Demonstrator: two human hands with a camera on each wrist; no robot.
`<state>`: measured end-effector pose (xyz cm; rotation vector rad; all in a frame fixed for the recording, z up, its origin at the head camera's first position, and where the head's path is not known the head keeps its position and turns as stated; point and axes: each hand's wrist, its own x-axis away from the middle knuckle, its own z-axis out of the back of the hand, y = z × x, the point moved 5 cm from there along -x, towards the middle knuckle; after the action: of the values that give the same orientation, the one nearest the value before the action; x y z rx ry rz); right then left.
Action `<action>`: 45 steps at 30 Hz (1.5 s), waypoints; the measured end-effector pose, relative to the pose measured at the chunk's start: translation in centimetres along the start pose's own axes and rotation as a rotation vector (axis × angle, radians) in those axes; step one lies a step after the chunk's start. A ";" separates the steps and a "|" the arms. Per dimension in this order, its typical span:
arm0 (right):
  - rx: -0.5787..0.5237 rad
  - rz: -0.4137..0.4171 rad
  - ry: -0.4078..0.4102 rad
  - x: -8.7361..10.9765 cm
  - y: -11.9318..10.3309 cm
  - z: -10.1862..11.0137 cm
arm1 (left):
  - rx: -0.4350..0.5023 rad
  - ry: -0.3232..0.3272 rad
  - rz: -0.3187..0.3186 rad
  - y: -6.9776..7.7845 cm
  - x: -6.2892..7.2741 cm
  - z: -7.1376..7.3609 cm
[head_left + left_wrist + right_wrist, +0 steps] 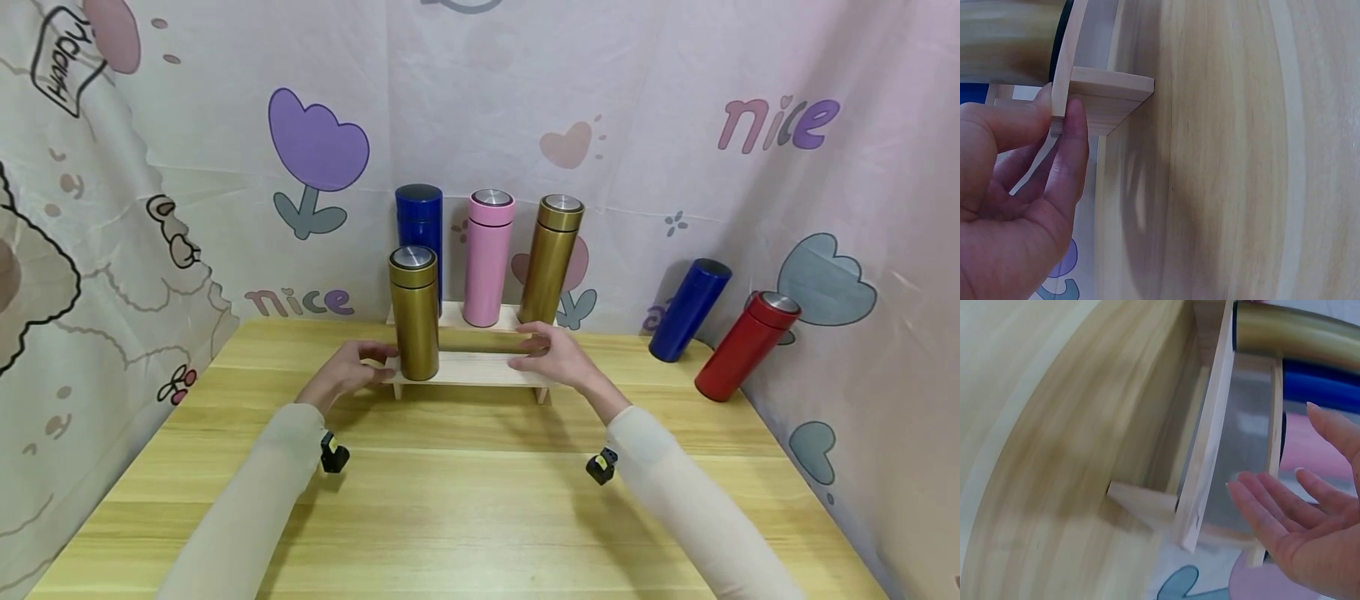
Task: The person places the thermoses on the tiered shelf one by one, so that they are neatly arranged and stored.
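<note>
A two-step wooden rack (480, 369) stands toward the back of the table. My left hand (345, 371) pinches the left end of its lower step; in the left wrist view the thumb lies on top and fingers (1074, 134) underneath. A gold flask (417, 325) stands upright on that step, close to this hand. On the upper step stand a blue flask (420, 218), a pink flask (487, 271) and another gold flask (551, 267). Near the rack's right end is my right hand (558, 358), its fingers spread and nothing held, as the right wrist view (1310, 531) shows.
At the table's right back, another blue flask (688, 312) and a red flask (746, 346) stand near the curtain. A patterned curtain (637, 75) hangs behind and at both sides. The wooden tabletop (465, 517) stretches in front of the rack.
</note>
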<state>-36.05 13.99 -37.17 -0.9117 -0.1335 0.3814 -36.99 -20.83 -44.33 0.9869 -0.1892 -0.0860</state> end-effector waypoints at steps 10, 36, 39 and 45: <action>-0.003 -0.020 0.012 1.4 1.6 2.4 | 0.018 -0.001 -0.008 -0.3 -0.1 -0.1; 0.072 -0.173 0.089 6.9 8.2 8.9 | 0.053 -0.012 -0.037 0.1 0.2 -0.2; 0.057 -0.177 0.094 7.6 9.0 9.4 | 0.041 -0.018 -0.034 -0.1 0.2 -0.2; 0.046 -0.201 0.110 9.3 10.9 10.5 | 0.024 -0.028 -0.042 -0.1 0.3 -0.1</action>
<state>-33.17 31.35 -39.79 -0.8636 -0.1134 0.1468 -36.73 -20.88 -44.47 1.0142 -0.1956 -0.1366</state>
